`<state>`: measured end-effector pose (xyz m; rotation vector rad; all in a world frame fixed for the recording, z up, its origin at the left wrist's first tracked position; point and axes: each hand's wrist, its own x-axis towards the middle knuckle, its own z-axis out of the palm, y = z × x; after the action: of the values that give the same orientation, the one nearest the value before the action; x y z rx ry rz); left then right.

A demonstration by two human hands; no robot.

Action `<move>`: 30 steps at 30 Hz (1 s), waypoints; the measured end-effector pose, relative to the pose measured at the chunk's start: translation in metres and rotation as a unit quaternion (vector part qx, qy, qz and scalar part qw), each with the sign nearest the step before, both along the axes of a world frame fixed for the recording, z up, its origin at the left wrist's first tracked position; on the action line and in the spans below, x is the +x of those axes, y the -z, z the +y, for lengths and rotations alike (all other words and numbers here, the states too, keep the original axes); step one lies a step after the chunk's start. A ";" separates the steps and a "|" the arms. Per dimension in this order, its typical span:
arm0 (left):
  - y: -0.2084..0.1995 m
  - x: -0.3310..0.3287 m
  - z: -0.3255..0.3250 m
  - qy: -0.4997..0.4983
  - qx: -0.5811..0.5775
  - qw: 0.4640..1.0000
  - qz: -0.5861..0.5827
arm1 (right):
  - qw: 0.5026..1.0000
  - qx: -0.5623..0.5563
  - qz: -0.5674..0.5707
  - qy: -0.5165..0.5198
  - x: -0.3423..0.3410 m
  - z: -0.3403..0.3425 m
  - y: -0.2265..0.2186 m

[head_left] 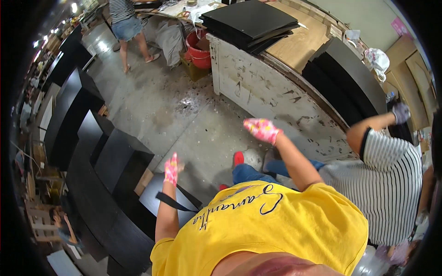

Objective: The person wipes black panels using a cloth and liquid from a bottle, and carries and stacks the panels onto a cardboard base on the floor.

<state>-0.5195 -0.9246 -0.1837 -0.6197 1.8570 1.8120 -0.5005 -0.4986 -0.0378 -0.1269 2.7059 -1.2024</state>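
Observation:
My left hand (pixel 171 171), in a pink flowered glove, hangs in the air beside the stacked black boards at my left. Its fingers point away from me, and nothing shows in its grip. A black panel (pixel 162 193) with a light sheen lies near my left forearm. My right hand (pixel 263 129), in a matching glove, is raised over the floor in front of the white workbench (pixel 258 83). Its fingers are stretched toward the left with no object in them. Neither hand touches a board.
Black board stacks (pixel 120 158) line my left side. On the bench lie black sheets (pixel 251 19) and another black stack (pixel 347 69). A co-worker in a striped shirt (pixel 375 184) stands close at my right. A red bucket (pixel 199 53) and another person's legs (pixel 133 48) are farther off.

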 end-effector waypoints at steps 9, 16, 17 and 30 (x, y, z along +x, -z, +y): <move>-0.169 -0.185 0.175 -0.007 0.265 0.963 0.045 | 0.898 0.113 0.346 0.248 -0.271 0.194 -0.177; -0.213 -0.312 0.293 -0.026 0.276 0.961 -0.013 | 0.882 0.309 0.076 0.348 -0.448 0.364 -0.172; -0.219 -0.325 0.310 -0.021 0.260 0.965 -0.015 | 0.880 0.336 0.029 0.335 -0.466 0.379 -0.169; -0.240 -0.389 0.383 0.029 0.429 0.902 -0.047 | 0.893 0.307 -0.141 0.296 -0.507 0.393 -0.134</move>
<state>-0.9082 -0.5420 0.0559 -0.2945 0.8310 2.2387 -1.0077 -0.1057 0.0960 0.9306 2.7673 -0.3364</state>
